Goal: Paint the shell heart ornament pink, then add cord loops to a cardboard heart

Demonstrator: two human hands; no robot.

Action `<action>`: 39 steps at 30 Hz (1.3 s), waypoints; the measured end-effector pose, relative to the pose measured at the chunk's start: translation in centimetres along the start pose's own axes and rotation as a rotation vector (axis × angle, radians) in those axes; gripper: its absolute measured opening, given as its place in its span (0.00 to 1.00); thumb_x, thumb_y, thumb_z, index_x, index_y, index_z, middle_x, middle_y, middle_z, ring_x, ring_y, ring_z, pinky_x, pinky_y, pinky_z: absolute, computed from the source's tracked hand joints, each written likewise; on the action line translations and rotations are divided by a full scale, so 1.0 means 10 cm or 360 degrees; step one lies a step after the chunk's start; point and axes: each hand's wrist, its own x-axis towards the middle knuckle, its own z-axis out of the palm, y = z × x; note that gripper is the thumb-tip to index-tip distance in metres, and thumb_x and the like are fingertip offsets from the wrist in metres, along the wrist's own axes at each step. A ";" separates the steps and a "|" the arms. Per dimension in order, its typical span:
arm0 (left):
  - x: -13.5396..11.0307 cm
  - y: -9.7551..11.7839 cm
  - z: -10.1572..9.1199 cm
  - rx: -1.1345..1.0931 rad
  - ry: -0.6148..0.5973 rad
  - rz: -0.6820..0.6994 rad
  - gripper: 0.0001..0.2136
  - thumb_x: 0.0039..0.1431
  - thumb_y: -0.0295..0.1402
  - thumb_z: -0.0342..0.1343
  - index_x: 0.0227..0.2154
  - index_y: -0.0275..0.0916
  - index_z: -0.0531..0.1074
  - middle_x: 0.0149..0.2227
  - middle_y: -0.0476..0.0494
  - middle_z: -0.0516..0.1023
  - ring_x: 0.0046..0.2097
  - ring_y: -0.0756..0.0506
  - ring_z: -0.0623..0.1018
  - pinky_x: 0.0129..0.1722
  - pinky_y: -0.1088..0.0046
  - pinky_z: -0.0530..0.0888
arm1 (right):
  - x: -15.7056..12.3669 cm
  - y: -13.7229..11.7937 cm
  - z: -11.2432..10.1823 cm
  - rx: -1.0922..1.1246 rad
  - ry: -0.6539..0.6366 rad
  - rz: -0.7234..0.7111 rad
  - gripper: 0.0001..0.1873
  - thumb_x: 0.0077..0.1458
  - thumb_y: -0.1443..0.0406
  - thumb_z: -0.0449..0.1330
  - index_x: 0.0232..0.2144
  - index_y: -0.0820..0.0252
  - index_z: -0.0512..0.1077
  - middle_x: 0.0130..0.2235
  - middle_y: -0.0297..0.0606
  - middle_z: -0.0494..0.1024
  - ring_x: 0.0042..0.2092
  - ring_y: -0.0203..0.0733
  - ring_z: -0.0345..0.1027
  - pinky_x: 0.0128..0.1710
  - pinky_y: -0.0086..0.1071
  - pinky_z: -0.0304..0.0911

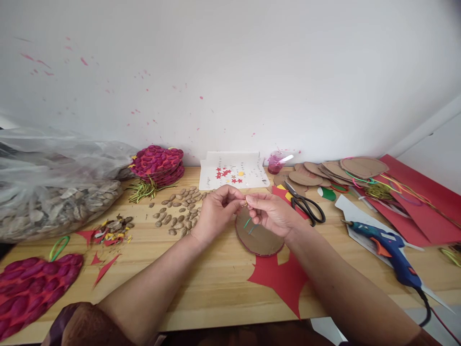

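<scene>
My left hand [219, 211] and my right hand [270, 211] meet fingertip to fingertip over the middle of the table. Both are closed in a pinch on a small yellowish piece [246, 203], mostly hidden by the fingers, so its kind is unclear. Below them lies a round cardboard disc [261, 245] with a dark pink edge and short green strands on top. Red paper with cut-out edges [279, 278] rests at the near side of the disc. Beyond my right hand, black-handled scissors [306, 204] lie over red and yellow paper.
Left: brown seeds [178, 216], paper scraps [111, 230], a plastic bag [54, 202], a pink seed-covered piece [39, 288] and a similar stack [156, 163]. Back: small stars on a white sheet [211, 182], a cup [275, 166]. Right: cardboard discs [363, 168], a blue glue gun [392, 250].
</scene>
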 end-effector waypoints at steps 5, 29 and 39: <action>0.01 0.01 0.00 -0.0150 -0.0017 -0.0108 0.10 0.52 0.35 0.69 0.31 0.38 0.74 0.26 0.51 0.77 0.28 0.51 0.76 0.31 0.75 0.76 | 0.01 0.02 -0.02 -0.0004 -0.0039 0.0028 0.17 0.43 0.56 0.77 0.26 0.61 0.78 0.21 0.29 0.73 0.21 0.27 0.62 0.21 0.24 0.60; -0.02 0.08 0.00 -0.0020 0.0111 -0.0157 0.14 0.57 0.43 0.65 0.32 0.37 0.72 0.27 0.51 0.75 0.24 0.53 0.75 0.24 0.78 0.75 | -0.01 0.05 0.08 -0.0047 -0.0025 -0.0073 0.20 0.40 0.53 0.78 0.27 0.60 0.79 0.22 0.28 0.73 0.23 0.28 0.63 0.23 0.25 0.59; 0.00 0.12 -0.02 -0.0016 0.0150 -0.0210 0.15 0.65 0.47 0.56 0.35 0.41 0.64 0.29 0.54 0.71 0.20 0.54 0.74 0.18 0.80 0.71 | -0.09 0.03 0.10 -0.0663 0.0131 -0.0318 0.15 0.50 0.55 0.71 0.33 0.59 0.78 0.23 0.31 0.75 0.23 0.33 0.66 0.24 0.30 0.65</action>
